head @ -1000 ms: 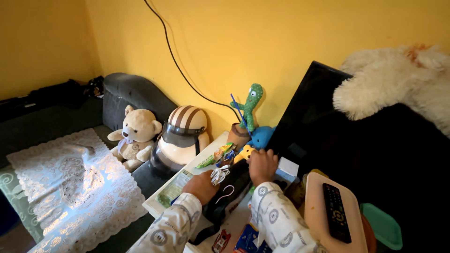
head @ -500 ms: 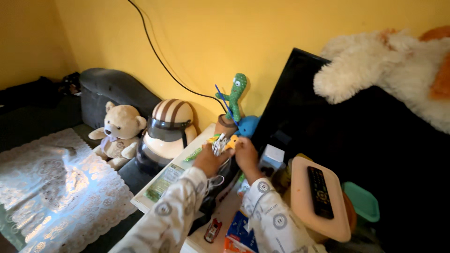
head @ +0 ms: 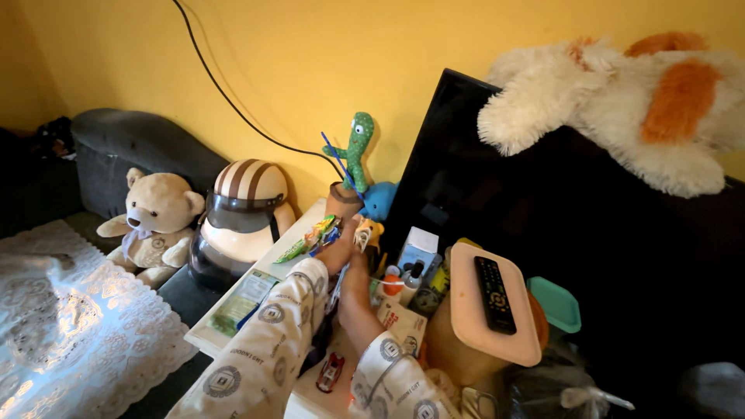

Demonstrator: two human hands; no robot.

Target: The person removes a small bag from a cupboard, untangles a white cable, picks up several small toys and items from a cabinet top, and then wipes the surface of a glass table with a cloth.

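Head view, looking down over both patterned sleeves toward a cluttered white desk (head: pixel 208 335) against a yellow wall.

Left hand (head: pixel 339 247): raised over the desk's far end, fingers closed around a small bundle of colourful packets (head: pixel 312 239). Bundle's long axis running from the hand toward lower left, away from the wall. Grip visible, though finger detail too small to resolve.

Right hand (head: pixel 355 281): just below and beside the left hand, nearly touching it, pointing toward the wall. Open or closed: cannot tell, fingers hidden behind the left hand and clutter. Small yellow toy (head: pixel 367 233) directly ahead of the fingertips, just beyond them; contact not resolvable.

Key relation: yellow toy lying forward and slightly right of both hands, right hand nearer. Beyond the toy, brown pot (head: pixel 342 202) holding a green cactus toy (head: pixel 358 147), upright, with a blue plush (head: pixel 382 200) just beside.

Surroundings: striped helmet with dark visor (head: pixel 243 213) left of the hands; teddy bear (head: pixel 156 215) further left on a dark sofa. Dark television screen (head: pixel 466 178) right of the hands, white and orange plush (head: pixel 621 109) lying on top. Remote control (head: pixel 494 293) resting on a pale tray (head: pixel 473 326), near right. Small red toy car (head: pixel 330 371) on the desk between the sleeves.
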